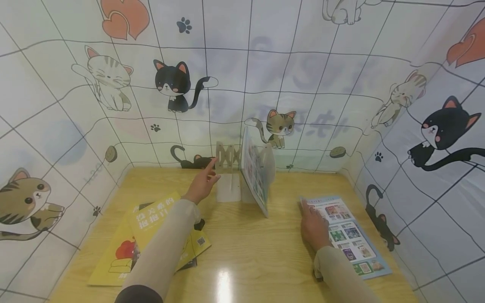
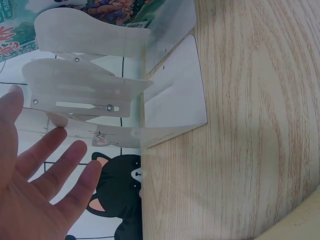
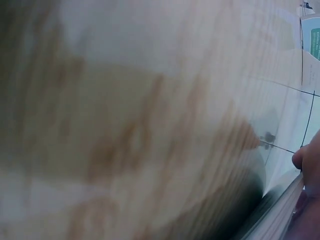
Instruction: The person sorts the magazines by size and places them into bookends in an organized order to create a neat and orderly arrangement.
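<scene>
An expandable white bookend (image 1: 228,185) with crisscross links stands at the back of the table. A colourful booklet (image 1: 254,168) stands tilted in its right part. My left hand (image 1: 202,184) is at the bookend's left end, its fingers spread and extended by the outer panel (image 2: 132,136); contact is hard to make out. At the right, my right hand (image 1: 315,226) rests on the left edge of a blue-bordered booklet (image 1: 350,240) that lies flat. Only part of that hand (image 3: 311,160) shows in the right wrist view, beside the booklet's edge; its thumb is mostly hidden.
Yellow booklets (image 1: 153,219) lie overlapping at the left, partly under my left sleeve (image 1: 163,248). A cat-patterned sheet (image 1: 227,84) surrounds the table (image 1: 242,248) at the back and sides.
</scene>
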Action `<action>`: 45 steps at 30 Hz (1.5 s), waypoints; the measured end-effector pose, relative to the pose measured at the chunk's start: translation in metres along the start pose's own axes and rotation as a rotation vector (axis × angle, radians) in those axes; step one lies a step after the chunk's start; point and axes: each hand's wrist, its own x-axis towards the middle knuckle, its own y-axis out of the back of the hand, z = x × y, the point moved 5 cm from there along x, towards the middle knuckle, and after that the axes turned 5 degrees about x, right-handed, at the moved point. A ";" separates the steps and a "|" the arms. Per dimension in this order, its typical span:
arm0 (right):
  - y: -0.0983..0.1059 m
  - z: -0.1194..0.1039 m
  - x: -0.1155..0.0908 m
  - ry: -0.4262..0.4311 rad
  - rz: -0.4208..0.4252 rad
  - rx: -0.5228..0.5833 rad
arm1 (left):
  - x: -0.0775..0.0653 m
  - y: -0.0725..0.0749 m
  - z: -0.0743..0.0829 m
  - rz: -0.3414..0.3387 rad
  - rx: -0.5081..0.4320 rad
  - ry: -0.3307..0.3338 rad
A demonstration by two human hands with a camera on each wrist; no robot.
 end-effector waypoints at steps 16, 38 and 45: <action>0.008 -0.006 -0.003 0.118 0.125 0.202 | -0.001 -0.002 0.001 -0.016 -0.020 0.018; 0.017 -0.024 -0.017 0.186 0.284 0.352 | 0.001 0.002 0.000 0.023 -0.044 -0.023; 0.017 -0.029 -0.023 0.145 0.275 0.375 | 0.001 0.004 0.001 0.018 -0.044 -0.041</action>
